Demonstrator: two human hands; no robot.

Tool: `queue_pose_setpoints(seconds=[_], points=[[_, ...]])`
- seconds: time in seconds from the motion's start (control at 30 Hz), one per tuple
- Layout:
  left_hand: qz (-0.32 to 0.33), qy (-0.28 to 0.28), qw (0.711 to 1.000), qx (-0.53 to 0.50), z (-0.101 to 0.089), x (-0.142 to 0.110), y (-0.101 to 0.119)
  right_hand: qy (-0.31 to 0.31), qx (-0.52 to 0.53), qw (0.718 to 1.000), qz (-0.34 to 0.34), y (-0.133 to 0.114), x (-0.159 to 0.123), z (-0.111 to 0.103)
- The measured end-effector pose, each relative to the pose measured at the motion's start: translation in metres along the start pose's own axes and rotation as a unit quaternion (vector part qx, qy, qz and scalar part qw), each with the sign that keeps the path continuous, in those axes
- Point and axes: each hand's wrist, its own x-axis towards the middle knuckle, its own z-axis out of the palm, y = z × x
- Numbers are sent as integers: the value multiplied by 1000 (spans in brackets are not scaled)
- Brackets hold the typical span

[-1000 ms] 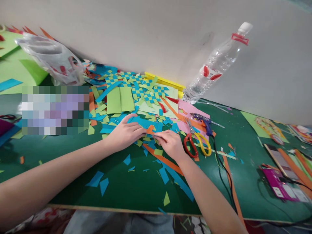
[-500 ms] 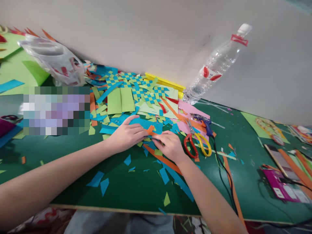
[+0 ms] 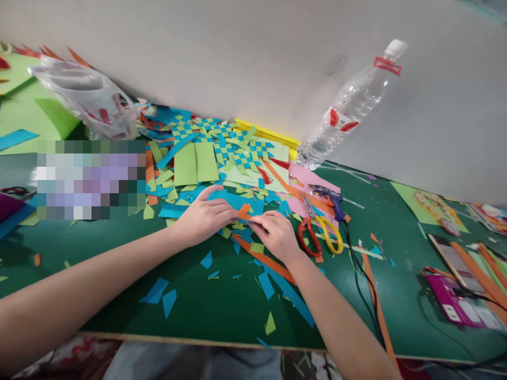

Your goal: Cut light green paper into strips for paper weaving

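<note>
Between my two hands, over the paper scraps, is a small orange paper strip [image 3: 244, 214]. My left hand [image 3: 209, 216] pinches its left end, with the index finger and thumb mostly hidden from view. On the other end, my right hand [image 3: 276, 233] closes its thumb and fingers. Part of the strip is covered by my fingers. Just behind lie blue paper [image 3: 237, 200] and loose green and blue cuttings. A longer orange strip [image 3: 263, 257] lies under my right wrist. Scissors [image 3: 320, 227] with one red and one yellow handle rest right of my right hand.
Woven blue-and-green paper pieces [image 3: 222, 140] are piled at the back. A clear bottle [image 3: 348, 111] stands against the wall. A blue glue gun [image 3: 335, 200] with a black cord lies beyond the scissors. A plastic bag [image 3: 91, 100] stands left; a phone [image 3: 455, 264] lies right.
My left hand has shifted slightly left, and a bit more of the orange strip shows between my hands. My right hand has hardly moved.
</note>
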Motion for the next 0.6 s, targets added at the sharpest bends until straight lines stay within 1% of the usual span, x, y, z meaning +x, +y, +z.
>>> queue_pose_setpoints(seconds=[0.23,0.5,0.6], points=[[-15,-8,1000,15,2,-1,-2,-9,17,1000,15,-1,0,0],[-36,3,999,0,5,-5,-8,36,-18,999,21,-1,0,-3],[-52,3,999,-5,5,-5,-9,41,-24,998,32,-1,0,-2]])
